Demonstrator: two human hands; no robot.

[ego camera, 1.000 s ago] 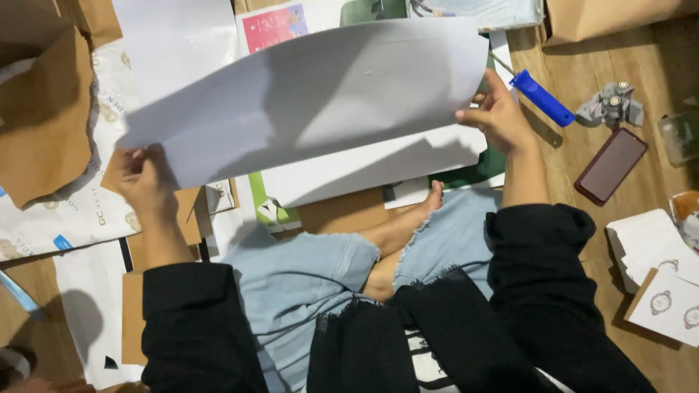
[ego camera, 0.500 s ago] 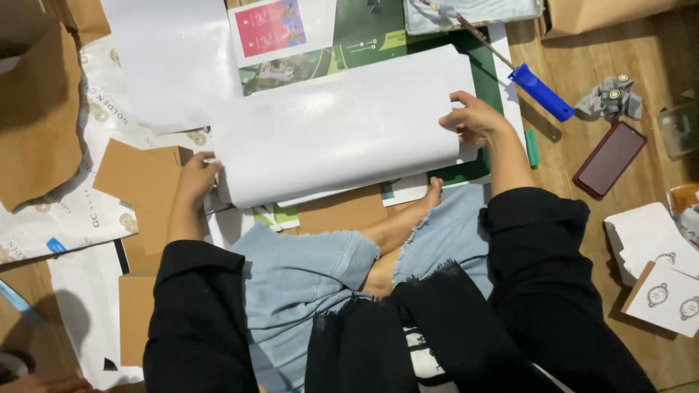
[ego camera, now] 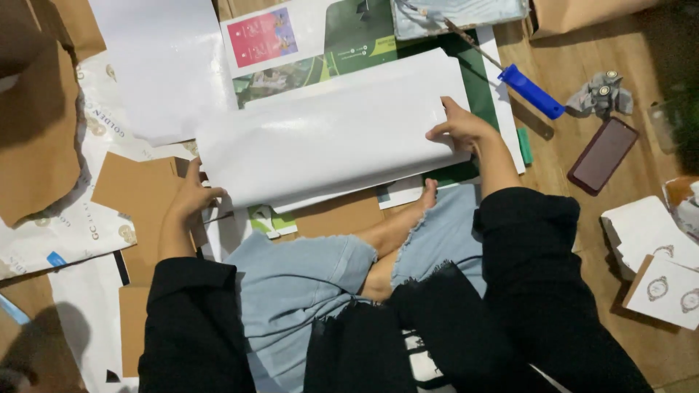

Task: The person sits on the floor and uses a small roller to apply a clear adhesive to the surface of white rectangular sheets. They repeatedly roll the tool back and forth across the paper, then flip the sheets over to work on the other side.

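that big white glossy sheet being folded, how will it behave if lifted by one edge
The white sheet probably flops: it already curves over between the left hand and right hand. Its sheen suggests a slick surface that may slide over the printed poster beneath. It looks thin, so likely light and easily creased.

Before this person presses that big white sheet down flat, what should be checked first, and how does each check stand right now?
1. Left hand on the sheet's left edge: ok, fingers touch it.
2. Right hand on the right edge: ok, fingers lie over it.
3. White sheet folded evenly: cannot tell, the lower layer's edges are mostly hidden.
4. Nothing lying on top of the sheet: ok, its upper face shows only glare.
5. Blue-handled tool out of the way: ok, it lies apart, beyond the right hand.
6. Bare foot away from the sheet: not ok, the toes sit right at its lower edge.
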